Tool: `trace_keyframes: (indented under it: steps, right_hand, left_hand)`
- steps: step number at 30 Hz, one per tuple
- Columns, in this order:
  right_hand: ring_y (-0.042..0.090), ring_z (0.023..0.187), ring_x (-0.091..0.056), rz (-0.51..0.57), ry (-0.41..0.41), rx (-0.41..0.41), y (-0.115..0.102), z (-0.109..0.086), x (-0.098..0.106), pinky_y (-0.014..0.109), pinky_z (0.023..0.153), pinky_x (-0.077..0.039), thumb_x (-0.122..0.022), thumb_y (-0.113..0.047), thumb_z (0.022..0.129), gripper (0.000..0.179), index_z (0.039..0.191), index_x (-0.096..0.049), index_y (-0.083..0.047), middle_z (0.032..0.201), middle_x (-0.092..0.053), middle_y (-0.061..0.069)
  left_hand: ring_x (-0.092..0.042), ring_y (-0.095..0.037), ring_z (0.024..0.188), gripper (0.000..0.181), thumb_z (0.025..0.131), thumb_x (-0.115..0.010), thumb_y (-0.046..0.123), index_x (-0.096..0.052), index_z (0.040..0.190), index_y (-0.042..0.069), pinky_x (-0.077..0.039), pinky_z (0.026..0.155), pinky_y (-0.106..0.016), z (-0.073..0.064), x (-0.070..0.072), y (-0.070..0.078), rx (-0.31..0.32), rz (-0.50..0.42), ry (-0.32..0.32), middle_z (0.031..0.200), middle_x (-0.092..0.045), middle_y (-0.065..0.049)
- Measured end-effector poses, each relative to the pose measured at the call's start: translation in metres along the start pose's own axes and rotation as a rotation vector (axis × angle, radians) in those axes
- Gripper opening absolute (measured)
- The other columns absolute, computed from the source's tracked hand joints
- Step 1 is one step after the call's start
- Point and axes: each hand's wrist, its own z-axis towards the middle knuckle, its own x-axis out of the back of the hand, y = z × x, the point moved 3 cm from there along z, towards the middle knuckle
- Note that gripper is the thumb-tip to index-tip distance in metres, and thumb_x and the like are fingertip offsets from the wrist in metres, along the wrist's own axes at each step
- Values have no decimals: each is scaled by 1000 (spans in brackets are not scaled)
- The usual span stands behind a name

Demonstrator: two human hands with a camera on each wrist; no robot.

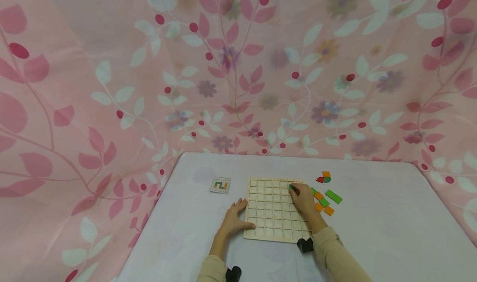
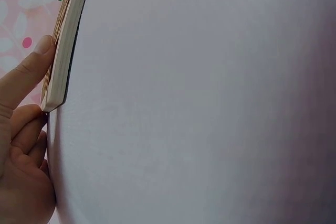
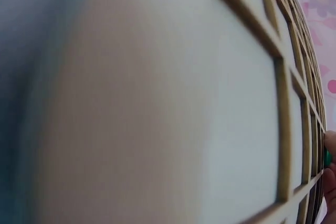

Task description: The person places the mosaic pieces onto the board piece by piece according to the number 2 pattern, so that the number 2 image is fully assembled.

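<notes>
A wooden grid board (image 1: 269, 215) lies flat on the table. At its left edge my left hand (image 1: 234, 218) rests with fingers spread; its thumb (image 2: 31, 72) lies over the rim onto the grid, and the other fingers stay beside the edge. My right hand (image 1: 304, 199) pinches a small green tile (image 1: 290, 186) over the board's upper right squares. Most of that tile is covered by the fingertips; a sliver of green tile (image 3: 327, 157) shows in the right wrist view.
Right of the board lie several orange and green tiles, among them a long green rectangle (image 1: 333, 196). Farther back sit an orange square (image 1: 326, 174) and a red quarter-round piece (image 1: 320, 179). A pattern card (image 1: 220, 185) lies left of the board. A floral curtain (image 1: 238, 87) hangs behind the table.
</notes>
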Motion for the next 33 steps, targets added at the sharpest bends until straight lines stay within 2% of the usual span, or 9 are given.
trace_keyframes:
  steps: [4,9,16,21,27,33]
  right_hand:
    - [32,69,-61,38,-4,-45,1,1,1,46,59,-53,-73,4,74,22,94,-69,12,83,-67,23]
    - [36,76,-59,74,-62,-98,0,1,3,48,65,-53,-70,1,76,23,95,-68,14,88,-63,27]
    - [33,76,-59,95,-176,-49,-1,3,7,42,63,-54,-70,4,77,25,99,-66,15,94,-60,27]
    - [40,84,-58,50,-225,-21,-3,6,6,49,71,-53,-67,6,79,25,103,-64,15,95,-58,30]
    - [49,92,-57,57,-211,-30,-2,6,2,57,79,-51,-64,5,81,26,104,-62,18,97,-60,35]
    - [42,84,-59,111,-166,-7,-7,5,-2,52,72,-52,-67,6,79,23,99,-64,16,92,-63,29]
  left_hand:
    - [-26,-47,135,93,60,-89,24,-43,135,-9,-20,111,-60,0,0,0,12,-2,5,142,-38,-26]
    - [-26,-47,135,93,60,-89,24,-43,135,-9,-20,111,-60,0,-2,0,15,-16,2,142,-38,-26]
    - [-23,-51,135,94,61,-89,27,-43,136,-6,-19,111,-61,0,0,1,39,-22,-3,144,-36,-26]
    - [-24,-46,136,93,61,-89,25,-43,135,-8,-17,112,-59,0,2,1,27,-19,2,142,-38,-25]
    - [-27,-45,135,94,60,-88,28,-43,135,-9,-19,111,-60,0,1,1,2,-9,-3,142,-39,-26]
    - [-27,-45,135,93,61,-88,27,-43,134,-9,-19,111,-61,-1,1,0,5,-8,0,142,-38,-26]
